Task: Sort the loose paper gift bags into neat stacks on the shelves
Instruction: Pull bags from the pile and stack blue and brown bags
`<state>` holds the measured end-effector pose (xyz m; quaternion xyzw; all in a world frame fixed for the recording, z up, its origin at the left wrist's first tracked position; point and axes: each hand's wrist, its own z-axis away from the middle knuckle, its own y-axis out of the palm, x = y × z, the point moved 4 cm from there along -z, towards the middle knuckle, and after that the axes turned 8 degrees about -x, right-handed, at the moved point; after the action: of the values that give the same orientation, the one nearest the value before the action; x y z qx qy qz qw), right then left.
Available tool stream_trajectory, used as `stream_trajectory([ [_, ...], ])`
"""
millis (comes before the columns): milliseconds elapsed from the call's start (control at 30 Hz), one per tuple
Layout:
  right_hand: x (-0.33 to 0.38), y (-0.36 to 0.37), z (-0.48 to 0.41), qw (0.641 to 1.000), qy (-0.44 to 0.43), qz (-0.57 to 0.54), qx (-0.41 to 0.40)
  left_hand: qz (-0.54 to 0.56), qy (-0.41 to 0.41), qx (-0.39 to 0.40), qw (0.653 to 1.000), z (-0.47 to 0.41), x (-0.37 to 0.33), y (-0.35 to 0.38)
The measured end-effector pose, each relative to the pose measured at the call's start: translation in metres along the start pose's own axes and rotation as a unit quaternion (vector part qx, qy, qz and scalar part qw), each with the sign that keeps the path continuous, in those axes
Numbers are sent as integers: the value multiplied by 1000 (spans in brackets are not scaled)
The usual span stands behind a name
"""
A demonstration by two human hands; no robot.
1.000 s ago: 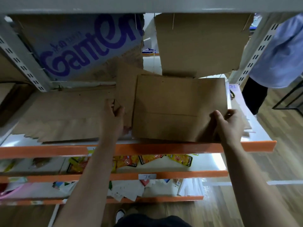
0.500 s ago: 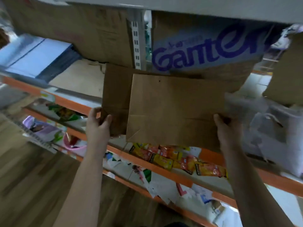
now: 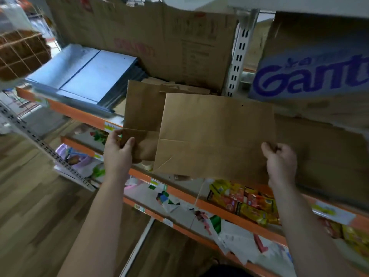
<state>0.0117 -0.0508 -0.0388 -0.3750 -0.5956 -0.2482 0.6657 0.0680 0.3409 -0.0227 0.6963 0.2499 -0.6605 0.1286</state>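
Placing is the step in hand: the left hand (image 3: 117,154) pinches a smaller brown bag (image 3: 143,108) and the right hand (image 3: 280,160) grips a larger brown bag (image 3: 215,136), both just above the orange shelf edge (image 3: 79,114), so next probably comes laying each flat on that shelf by size.

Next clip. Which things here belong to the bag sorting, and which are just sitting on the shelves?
Belongs to the job:
large brown bag, gripped by the right hand
smaller brown bag, gripped by the left hand
other brown bags lying behind them

Just lying about:
cardboard box with purple lettering
snack packets
basket
loose papers
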Motion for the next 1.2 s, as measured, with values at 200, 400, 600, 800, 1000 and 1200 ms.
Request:
stream_trajectory([
  [200, 14, 48, -19, 999, 23, -23, 12, -12, -5, 3, 1000, -63, 7, 17],
  [400, 33, 92, -36, 999, 14, -23, 27, -31, -13, 26, 999, -126, -4, 40],
  [600, 34, 113, -37, 999, 35, -11, -3, -192, 35, 50, 980, -180, -4, 52],
  [800, 36, 138, -24, 998, 39, -13, -54, -385, 160, 66, 907, -220, -11, 67],
  [1000, 45, 180, 1, 997, 38, -15, -70, -434, 164, 104, 880, -248, -1, 71],
  [1200, 62, 230, 20, 999, 33, -4, -33, -292, 278, 114, 908, -268, 3, 53],
])
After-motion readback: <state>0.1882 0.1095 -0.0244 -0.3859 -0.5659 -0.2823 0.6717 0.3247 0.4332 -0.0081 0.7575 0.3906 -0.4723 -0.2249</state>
